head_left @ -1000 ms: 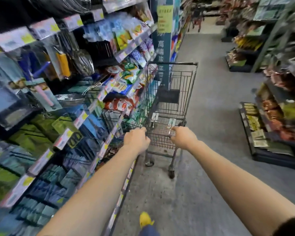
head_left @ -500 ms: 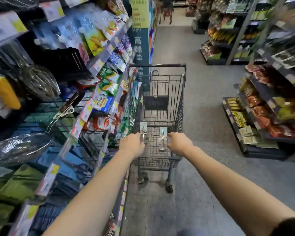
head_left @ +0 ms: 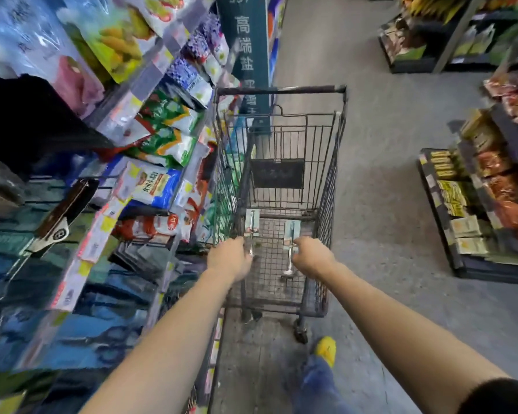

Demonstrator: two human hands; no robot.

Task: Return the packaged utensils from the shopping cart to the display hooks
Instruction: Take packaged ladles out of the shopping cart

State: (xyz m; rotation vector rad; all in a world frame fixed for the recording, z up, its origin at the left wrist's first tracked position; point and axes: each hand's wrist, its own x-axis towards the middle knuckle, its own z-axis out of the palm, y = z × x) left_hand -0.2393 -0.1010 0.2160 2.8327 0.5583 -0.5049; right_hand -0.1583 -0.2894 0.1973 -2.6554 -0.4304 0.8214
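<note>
A dark wire shopping cart [head_left: 340, 150] stands in the aisle against the left shelving. Both my arms reach down into its basket. My left hand [head_left: 230, 258] is closed around a carded packaged utensil [head_left: 251, 223] whose card sticks up past my fingers. My right hand [head_left: 311, 258] grips a second packaged utensil [head_left: 292, 231]; its metal end [head_left: 289, 271] hangs near the mesh floor. The display rack with hanging kitchen tools [head_left: 63, 213] is on my left, blurred; its hooks are hard to make out.
Food packets [head_left: 162, 144] fill the left shelves beside the cart, and a teal sign pillar [head_left: 245, 49] stands behind it. Low snack displays [head_left: 467, 210] line the right side. Grey floor [head_left: 380, 174] runs between them. My yellow shoe [head_left: 326, 349] is behind the cart.
The view has moved forward along the aisle and tilted down, so the cart looks closer. Both hands stay on the packaged utensils in the basket. My foot has stepped forward.
</note>
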